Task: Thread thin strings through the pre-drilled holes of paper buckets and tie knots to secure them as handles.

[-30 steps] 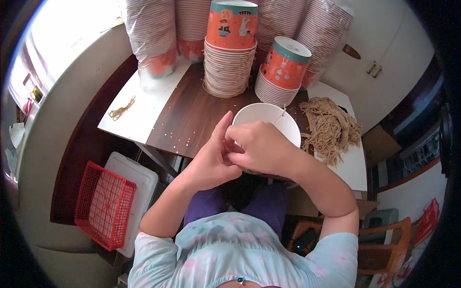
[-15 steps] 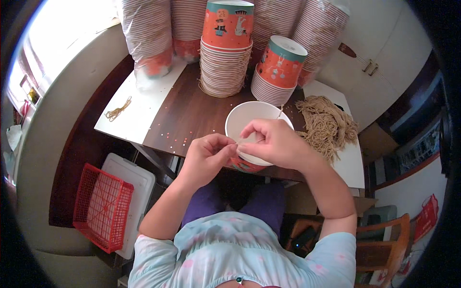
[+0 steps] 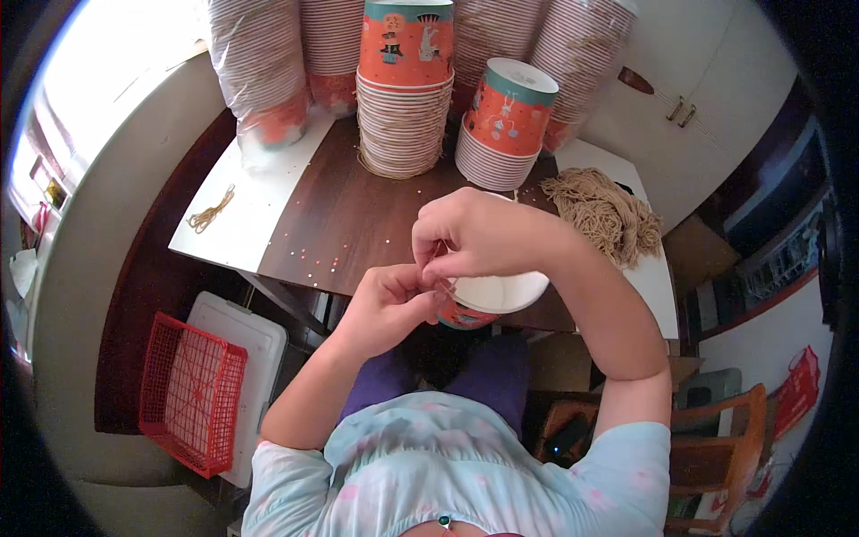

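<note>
Left hand point(image 3: 389, 309), mid-frame: thumb and fingers curled into a pinch at the tub's near-left rim. Right hand point(image 3: 483, 234), just above it: fingertips nearly together, dipped toward the left thumb. Something thin seemed to run between them, likely cord; too fine to tell what each gripped.

Tub point(image 3: 506, 291) sat centre frame at the worktop's point(image 3: 335, 201) near edge, below the right hand. Mouth up, plain white inside, orange patterned outside, rim round and undented where visible; right hand and forearm hid much of the mouth. A short tan bit point(image 3: 515, 194) stuck up at its far rim, maybe a cord end.

Progress, judged: tub part-way, no finished fastening visible at the near rim. Small red and white beads point(image 3: 318, 259) lay scattered left of the hands. Cord pile point(image 3: 608, 215), right of frame, looked like plenty left; small cord bundle point(image 3: 212, 210) lay at left.

Farther up: tall stack point(image 3: 403, 125), upper centre, tan strands hanging round its rims, so those looked done. Short stack point(image 3: 501, 166), to its right, showed no strands, so probably left to do. Wrapped stacks point(image 3: 255, 67) stood behind, along the top.
</note>
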Available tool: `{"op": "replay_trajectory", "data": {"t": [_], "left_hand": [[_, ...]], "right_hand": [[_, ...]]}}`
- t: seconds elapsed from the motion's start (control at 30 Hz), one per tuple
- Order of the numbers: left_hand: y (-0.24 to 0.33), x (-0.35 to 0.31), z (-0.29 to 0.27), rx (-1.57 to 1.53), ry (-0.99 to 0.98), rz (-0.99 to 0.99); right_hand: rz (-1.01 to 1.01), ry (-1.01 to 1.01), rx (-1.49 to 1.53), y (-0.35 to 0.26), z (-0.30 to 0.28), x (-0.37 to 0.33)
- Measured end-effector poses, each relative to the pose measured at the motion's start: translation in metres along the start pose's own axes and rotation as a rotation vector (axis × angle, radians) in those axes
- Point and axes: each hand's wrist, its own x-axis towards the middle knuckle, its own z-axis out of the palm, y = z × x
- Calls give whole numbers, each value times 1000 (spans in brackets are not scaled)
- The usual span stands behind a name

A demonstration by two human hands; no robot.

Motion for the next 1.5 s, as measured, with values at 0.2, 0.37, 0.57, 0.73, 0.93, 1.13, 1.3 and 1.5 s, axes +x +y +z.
{"op": "replay_trajectory", "data": {"t": [0.2,0.37,0.57,0.73,0.93,1.13,1.3,1.5], "left_hand": [[3,-2,-8,-23,58,-116],[-2,-1,-13,-28,60,-113],[-4,-3,-10,26,145,-38],[-5,-15,4,204,278,63],[-13,-30,17,745,460,508],[-30,-34,17,926,509,786],[-34,-40,18,1032,551,842],[-37,-38,30,280,718,297]], "right_hand": [[-133,694,-301,11,36,-17],[-234,486,-379,1,48,-42],[-232,569,-597,11,63,-35],[18,631,-383,-13,81,-45],[195,736,-239,-32,108,-51],[191,887,-454,-34,146,-48],[108,926,-710,-14,163,-42],[165,1056,-569,-5,172,-22]]}}
